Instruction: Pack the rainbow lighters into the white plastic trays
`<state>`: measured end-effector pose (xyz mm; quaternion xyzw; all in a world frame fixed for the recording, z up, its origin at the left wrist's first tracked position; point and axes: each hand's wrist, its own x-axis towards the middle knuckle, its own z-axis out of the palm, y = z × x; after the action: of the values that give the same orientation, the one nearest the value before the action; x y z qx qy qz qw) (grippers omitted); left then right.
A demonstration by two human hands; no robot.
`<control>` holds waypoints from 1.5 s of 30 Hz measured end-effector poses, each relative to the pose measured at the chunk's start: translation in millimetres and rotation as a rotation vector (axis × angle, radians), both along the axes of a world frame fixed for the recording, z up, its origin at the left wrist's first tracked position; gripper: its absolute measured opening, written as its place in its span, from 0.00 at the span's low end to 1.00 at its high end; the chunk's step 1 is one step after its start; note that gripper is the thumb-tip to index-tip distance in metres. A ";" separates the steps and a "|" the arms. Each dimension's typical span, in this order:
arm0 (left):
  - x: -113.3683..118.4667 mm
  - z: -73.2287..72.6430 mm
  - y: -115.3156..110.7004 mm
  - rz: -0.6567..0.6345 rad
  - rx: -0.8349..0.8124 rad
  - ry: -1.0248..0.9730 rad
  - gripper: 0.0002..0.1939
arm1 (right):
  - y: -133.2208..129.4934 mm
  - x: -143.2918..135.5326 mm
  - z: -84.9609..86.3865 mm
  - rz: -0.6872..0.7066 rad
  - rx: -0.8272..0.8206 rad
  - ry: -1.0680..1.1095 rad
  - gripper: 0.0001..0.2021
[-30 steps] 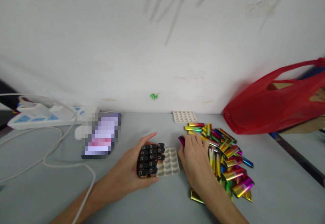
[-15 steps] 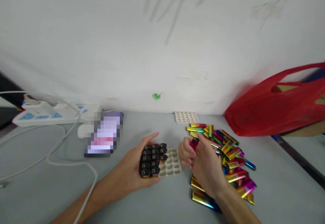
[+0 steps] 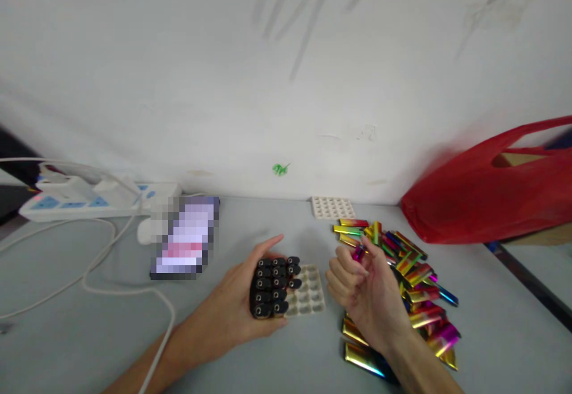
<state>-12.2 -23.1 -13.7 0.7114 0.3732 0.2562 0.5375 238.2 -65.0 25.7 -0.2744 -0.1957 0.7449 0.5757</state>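
My left hand [image 3: 232, 298] is curled round the left side of a block of upright lighters [image 3: 264, 282], their black ends facing up. They stand in several rows in a pale tray [image 3: 308, 292], whose right-hand pockets are bare. To the right of this tray, my right hand [image 3: 369, 292] is closed, with a shiny magenta lighter [image 3: 358, 253] pinched between thumb and fingers; most of it is hidden. Behind and beneath that hand lies a loose pile of metallic lighters [image 3: 424, 295] in gold, red, green and blue.
Against the wall lies a second pale tray [image 3: 333, 208]. A red bag [image 3: 496, 191] stands at the right. On the left are a phone [image 3: 185, 239], a white power strip [image 3: 67, 200] and a white cable [image 3: 129, 289] that crosses over my left forearm.
My right hand has lifted slightly and turned, tilting the magenta lighter in its fingers. The left hand keeps its hold on the block. The whole view has shifted a little.
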 end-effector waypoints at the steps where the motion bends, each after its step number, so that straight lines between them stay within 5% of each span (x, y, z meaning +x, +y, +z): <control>1: -0.2 0.5 -0.3 0.000 -0.003 0.003 0.59 | 0.6 1.5 0.9 0.005 -0.008 0.012 0.31; 17: -0.6 9.5 -2.3 -0.013 -0.006 0.033 0.54 | -3.3 2.9 9.1 -0.055 0.040 0.029 0.24; 24: 0.1 6.4 -1.7 0.009 -0.038 0.008 0.56 | -11.5 -10.4 7.0 -0.182 0.260 -0.528 0.14; 27: 0.2 4.8 -2.2 0.023 -0.048 -0.003 0.57 | -14.8 -7.3 9.4 -0.121 0.349 -0.765 0.13; 32: -0.8 2.8 -1.7 0.022 -0.107 -0.035 0.57 | -17.6 -2.9 12.2 0.088 0.438 -0.882 0.09; 37: -1.8 2.1 1.0 -0.008 -0.061 -0.041 0.56 | -14.2 -1.3 9.0 0.109 0.670 -1.107 0.08; 45: -0.1 4.0 0.8 -0.016 -0.006 0.008 0.57 | -12.0 -0.4 10.9 0.187 0.680 -1.165 0.08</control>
<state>-12.2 -22.3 -9.7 0.7139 0.3703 0.2480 0.5402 237.8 -77.1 36.7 -0.4166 -0.7200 0.4193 0.3636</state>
